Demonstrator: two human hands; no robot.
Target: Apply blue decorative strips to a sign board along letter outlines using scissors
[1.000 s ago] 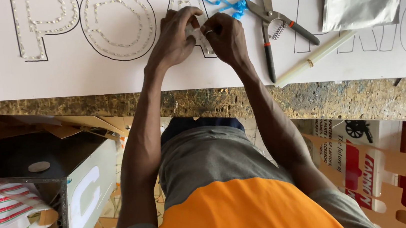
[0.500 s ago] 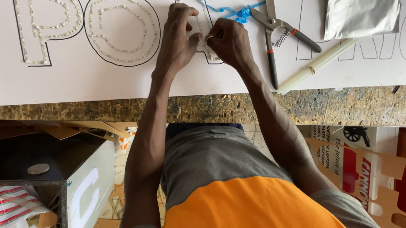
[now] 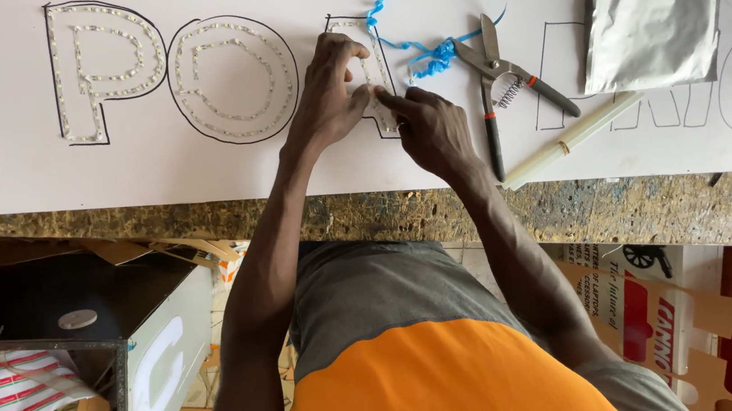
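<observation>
A long white sign board (image 3: pixel 154 173) lies on a rough worktop and carries big black-outlined letters. Two letters (image 3: pixel 230 79) on the left are lined with rows of small clear beads. My left hand (image 3: pixel 332 96) rests on the third outlined letter (image 3: pixel 367 47), fingertips spread and pressing on its bead row. My right hand (image 3: pixel 432 128) is just right of it. Its thumb and forefinger are pinched on the bead string at the letter's lower edge, touching my left thumb.
Metal snips (image 3: pixel 497 69) with black handles lie right of my hands, beside curled blue shavings (image 3: pixel 427 54). A silver foil pouch (image 3: pixel 649 12) and a cream marker (image 3: pixel 572 137) lie further right. The worktop's rough edge (image 3: pixel 656 202) runs below. An open box (image 3: pixel 80 326) stands lower left.
Both hands stay on the same letter. My right hand's pinch has shifted slightly down and left along its edge. The view has tilted, so the board sits lower in frame.
</observation>
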